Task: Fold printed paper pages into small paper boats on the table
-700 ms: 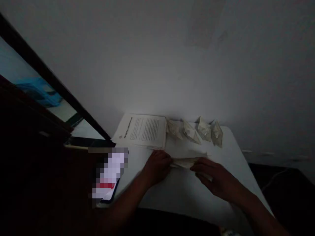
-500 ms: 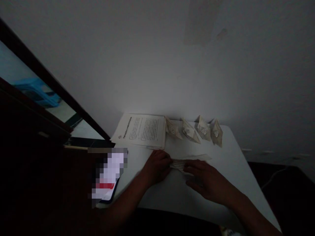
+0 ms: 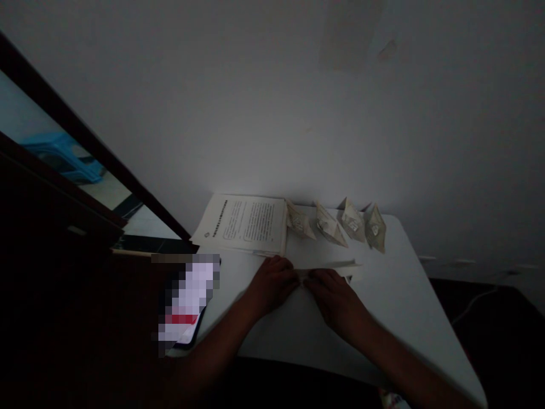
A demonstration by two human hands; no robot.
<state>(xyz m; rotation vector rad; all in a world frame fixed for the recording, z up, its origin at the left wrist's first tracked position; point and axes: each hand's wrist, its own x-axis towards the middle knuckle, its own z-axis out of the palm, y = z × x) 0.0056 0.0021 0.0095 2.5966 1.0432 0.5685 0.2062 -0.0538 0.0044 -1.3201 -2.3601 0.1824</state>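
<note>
Desk [image 3: 409,295], white, dimly lit; we list what is on it from the near edge to the far edge.

1. Phone [image 3: 187,301], blurred out, at the near left corner, well apart from the hands.
2. Left hand [image 3: 272,284], knuckles up, fingers bent onto the left end of the folded paper [image 3: 336,265]. We cannot tell whether it pinches the paper or only presses on it.
3. Right hand [image 3: 336,298], flat with fingers spread, palm down on the same paper just beside the left hand, holding nothing.
4. Folded paper, a long flat strip lying mid-desk, its right end free beyond the right hand.
5. Printed sheets [image 3: 247,224], stacked at the far left corner.
6. 4 paper boats [image 3: 330,227], in a row along the far edge, right of the sheets.

Step, as we judge it: pressing a crease flat. The next fold calls for edges kept level and 1 hand anchoring the strip.
</note>
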